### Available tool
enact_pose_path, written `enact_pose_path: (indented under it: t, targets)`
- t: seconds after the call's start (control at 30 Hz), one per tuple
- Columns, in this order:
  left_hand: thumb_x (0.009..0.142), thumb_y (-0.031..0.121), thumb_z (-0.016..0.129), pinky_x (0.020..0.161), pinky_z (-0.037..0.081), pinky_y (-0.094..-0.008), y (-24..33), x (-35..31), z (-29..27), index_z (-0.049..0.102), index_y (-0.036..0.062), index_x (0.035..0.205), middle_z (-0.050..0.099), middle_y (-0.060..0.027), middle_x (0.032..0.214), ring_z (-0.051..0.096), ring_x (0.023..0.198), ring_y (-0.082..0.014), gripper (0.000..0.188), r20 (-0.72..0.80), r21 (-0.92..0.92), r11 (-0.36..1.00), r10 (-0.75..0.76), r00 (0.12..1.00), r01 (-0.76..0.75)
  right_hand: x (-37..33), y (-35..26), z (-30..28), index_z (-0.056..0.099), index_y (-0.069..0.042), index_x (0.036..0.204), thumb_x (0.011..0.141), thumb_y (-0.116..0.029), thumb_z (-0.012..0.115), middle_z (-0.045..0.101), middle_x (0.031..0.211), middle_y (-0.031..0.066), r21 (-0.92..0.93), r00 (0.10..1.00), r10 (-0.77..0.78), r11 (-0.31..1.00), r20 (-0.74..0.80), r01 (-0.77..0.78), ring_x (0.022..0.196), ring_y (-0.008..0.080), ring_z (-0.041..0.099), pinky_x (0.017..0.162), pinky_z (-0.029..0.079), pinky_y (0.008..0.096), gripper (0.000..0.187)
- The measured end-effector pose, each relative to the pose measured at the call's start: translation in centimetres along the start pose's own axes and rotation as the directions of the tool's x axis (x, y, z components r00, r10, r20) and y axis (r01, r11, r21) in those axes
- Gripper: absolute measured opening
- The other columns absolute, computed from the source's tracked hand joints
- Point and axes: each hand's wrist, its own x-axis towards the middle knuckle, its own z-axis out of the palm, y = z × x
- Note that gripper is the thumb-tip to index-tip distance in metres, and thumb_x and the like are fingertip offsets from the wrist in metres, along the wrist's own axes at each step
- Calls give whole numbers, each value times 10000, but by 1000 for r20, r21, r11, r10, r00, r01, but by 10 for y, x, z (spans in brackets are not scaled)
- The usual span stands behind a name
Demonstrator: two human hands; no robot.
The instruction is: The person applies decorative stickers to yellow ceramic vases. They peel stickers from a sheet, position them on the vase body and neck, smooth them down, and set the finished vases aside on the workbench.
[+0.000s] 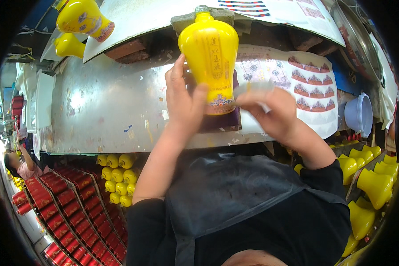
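A glossy yellow vase-shaped bottle (pixel 209 53) lies with its neck pointing away from me, resting on a grey notched block (pixel 184 21). It carries a printed panel down its body and a patterned decal band (pixel 221 103) around its base. My left hand (pixel 185 99) holds the bottle along its left side, fingers on the body and thumb low near the base. At the right of the base, my right hand (pixel 272 108) has its fingers closed, close to the decal band. A pale, blurred thing (pixel 255 88) shows at those fingers; I cannot make out its kind.
Decal sheets (pixel 312 84) lie right on the metal table (pixel 97 97); more are on the raised white board (pixel 142 17). Yellow bottles (pixel 82 20) stand far left, others fill racks (pixel 374 184) at right. Red cylinders (pixel 71 213) are stacked lower left. A pale basin (pixel 358 114) sits right.
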Motion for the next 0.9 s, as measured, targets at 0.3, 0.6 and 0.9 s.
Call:
enact_pose_path:
  t: [0.3,0.6,0.9]
  targets:
    - [1085,232,529,1003,475,-335,17,-2,2,296,72,1596,472,-91,1357,537,1135,-177,584,86,-393,886,-232,969,247,8,45,36,514,21,1463,956,-321,714,684,1213,182,339,791,606,730,78,-593,1019,174,675,860,549,285,644]
    - [1055,151,584,1019,479,-338,19,0,-3,277,107,1605,469,-94,1367,542,1145,-180,631,139,-526,805,-236,962,274,7,50,29,337,33,1590,986,-344,713,545,1408,196,379,525,749,385,405,-842,1230,217,580,1000,501,329,805]
    - [966,157,681,1071,477,-413,24,4,0,247,87,1598,414,-139,1410,508,1277,-241,769,138,-499,805,-292,946,321,-6,61,26,416,19,1566,1003,-353,681,609,1353,150,373,766,556,669,322,-643,1207,178,594,1029,488,297,725]
